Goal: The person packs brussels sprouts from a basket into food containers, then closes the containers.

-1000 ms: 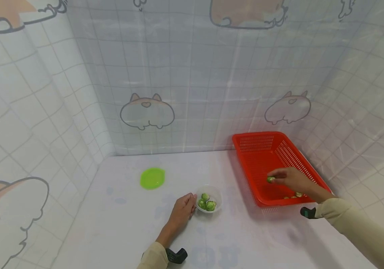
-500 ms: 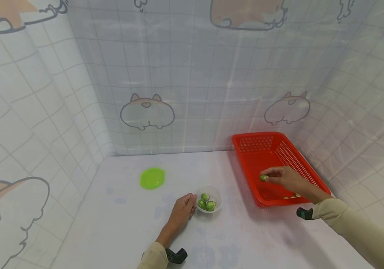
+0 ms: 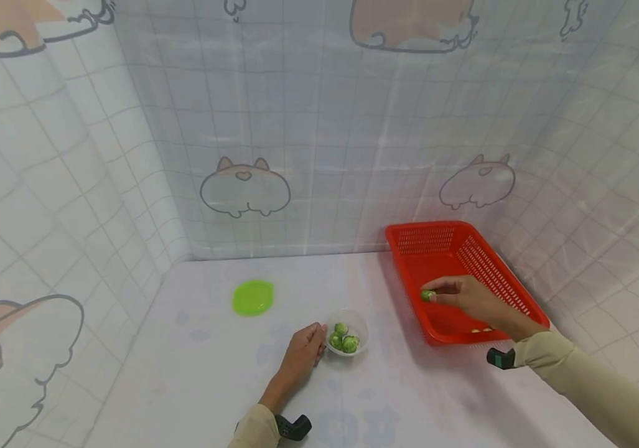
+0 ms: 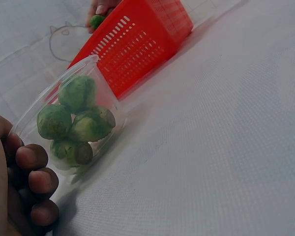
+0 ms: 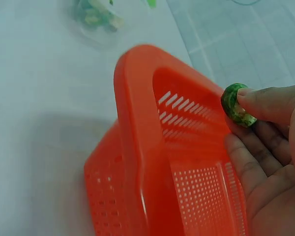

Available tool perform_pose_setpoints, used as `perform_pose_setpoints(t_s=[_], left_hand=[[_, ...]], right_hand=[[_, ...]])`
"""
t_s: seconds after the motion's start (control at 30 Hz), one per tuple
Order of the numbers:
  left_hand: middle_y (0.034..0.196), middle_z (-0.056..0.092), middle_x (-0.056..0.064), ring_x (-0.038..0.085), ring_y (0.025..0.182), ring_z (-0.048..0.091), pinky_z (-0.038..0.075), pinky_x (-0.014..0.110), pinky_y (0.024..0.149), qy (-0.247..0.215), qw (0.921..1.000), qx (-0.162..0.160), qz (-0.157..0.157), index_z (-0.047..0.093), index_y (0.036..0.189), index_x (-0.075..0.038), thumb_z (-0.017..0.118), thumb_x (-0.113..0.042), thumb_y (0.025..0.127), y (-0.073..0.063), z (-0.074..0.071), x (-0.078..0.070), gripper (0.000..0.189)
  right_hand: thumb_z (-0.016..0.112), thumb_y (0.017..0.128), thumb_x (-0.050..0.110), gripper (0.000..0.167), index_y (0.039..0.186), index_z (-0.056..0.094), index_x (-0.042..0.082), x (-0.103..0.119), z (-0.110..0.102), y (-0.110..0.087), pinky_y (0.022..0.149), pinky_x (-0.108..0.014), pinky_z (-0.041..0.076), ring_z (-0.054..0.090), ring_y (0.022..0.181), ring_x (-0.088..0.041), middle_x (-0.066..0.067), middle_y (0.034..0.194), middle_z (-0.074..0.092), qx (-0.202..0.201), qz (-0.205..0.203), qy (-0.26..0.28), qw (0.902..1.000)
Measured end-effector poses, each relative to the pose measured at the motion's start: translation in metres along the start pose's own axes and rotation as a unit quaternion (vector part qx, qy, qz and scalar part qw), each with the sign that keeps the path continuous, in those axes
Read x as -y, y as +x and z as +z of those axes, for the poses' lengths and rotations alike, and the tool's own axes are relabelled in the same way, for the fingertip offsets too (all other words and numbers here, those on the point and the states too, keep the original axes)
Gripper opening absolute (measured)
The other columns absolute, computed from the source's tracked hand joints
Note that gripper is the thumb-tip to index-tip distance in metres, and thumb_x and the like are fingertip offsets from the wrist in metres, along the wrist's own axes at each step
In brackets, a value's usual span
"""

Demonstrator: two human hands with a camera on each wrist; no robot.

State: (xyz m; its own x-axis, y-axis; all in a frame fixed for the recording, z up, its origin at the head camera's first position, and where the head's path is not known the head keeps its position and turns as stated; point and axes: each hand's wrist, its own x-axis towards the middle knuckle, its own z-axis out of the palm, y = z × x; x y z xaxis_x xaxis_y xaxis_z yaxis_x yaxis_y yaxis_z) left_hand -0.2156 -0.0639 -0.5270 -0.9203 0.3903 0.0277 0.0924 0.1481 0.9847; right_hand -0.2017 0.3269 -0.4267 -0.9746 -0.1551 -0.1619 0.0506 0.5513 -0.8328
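A small clear plastic bowl (image 3: 361,323) stands upright on the table with several Brussels sprouts (image 3: 344,339) in it. My left hand (image 3: 301,352) grips the bowl's left edge, fingers curled against its side; the thumb is mostly hidden in the left wrist view. Over the left part of the red plastic basket (image 3: 437,333), my right hand (image 3: 467,298) pinches a single Brussels sprout (image 5: 236,105) between thumb and fingers. That sprout is clear of the basket floor, inside the rim's outline as the head view shows it. A few pale pieces (image 3: 481,330) lie in the basket's near end, partly behind the right wrist.
A flat bright green lid (image 3: 253,297) lies on the white table (image 3: 201,373), left of and behind the bowl. Tile-patterned sheets (image 3: 319,124) with cartoon dogs rise at the back and both sides. The basket's raised left rim (image 5: 130,98) stands between right hand and bowl.
My right hand has moved left over the basket with the Brussels sprout pinched in it. The left hand and the bowl have stayed in place.
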Motion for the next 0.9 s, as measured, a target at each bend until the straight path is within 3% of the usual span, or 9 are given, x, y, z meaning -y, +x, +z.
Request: perform_pose_setpoints(t_s=[0.3,0.53,0.77,0.9], left_hand=[[0.066,0.047,0.003,0.012,0.055,0.044,0.035,0.02,0.049,-0.004,0.9999,0.006,0.008,0.052,0.08,0.001,0.047,-0.021,0.109,0.0,-0.001,0.002,0.036],[0.066,0.047,0.002,0.012,0.055,0.044,0.035,0.02,0.049,0.002,1.0,0.003,0.005,0.052,0.079,-0.001,0.047,-0.02,0.109,0.001,-0.001,0.0,0.036],[0.066,0.047,-0.001,0.01,0.055,0.044,0.035,0.02,0.05,0.013,0.9999,-0.004,0.004,0.052,0.08,-0.003,0.047,-0.021,0.109,0.002,0.0,0.002,0.035],[0.066,0.047,-0.002,0.009,0.056,0.043,0.035,0.02,0.051,0.017,0.9998,-0.004,0.005,0.052,0.081,-0.003,0.046,-0.021,0.109,0.002,0.0,0.003,0.034]], right_hand=[[0.072,0.095,0.031,0.035,0.125,0.071,0.014,0.015,0.011,0.003,0.1,-0.046,0.05,0.061,0.115,-0.027,-0.004,0.118,0.071,0.008,-0.011,0.008,0.9999],[0.073,0.094,0.03,0.034,0.124,0.071,0.014,0.02,0.018,0.009,0.096,-0.033,0.052,0.064,0.111,-0.025,-0.005,0.116,0.072,0.009,-0.013,0.021,0.9997],[0.073,0.094,0.03,0.029,0.12,0.073,0.018,0.031,0.027,0.013,0.095,-0.036,0.053,0.065,0.11,-0.032,-0.004,0.114,0.072,0.015,-0.021,0.025,0.9993],[0.073,0.094,0.026,0.028,0.121,0.073,0.018,0.036,0.036,0.016,0.093,-0.032,0.053,0.065,0.109,-0.03,-0.005,0.114,0.073,0.024,-0.027,0.027,0.999]])
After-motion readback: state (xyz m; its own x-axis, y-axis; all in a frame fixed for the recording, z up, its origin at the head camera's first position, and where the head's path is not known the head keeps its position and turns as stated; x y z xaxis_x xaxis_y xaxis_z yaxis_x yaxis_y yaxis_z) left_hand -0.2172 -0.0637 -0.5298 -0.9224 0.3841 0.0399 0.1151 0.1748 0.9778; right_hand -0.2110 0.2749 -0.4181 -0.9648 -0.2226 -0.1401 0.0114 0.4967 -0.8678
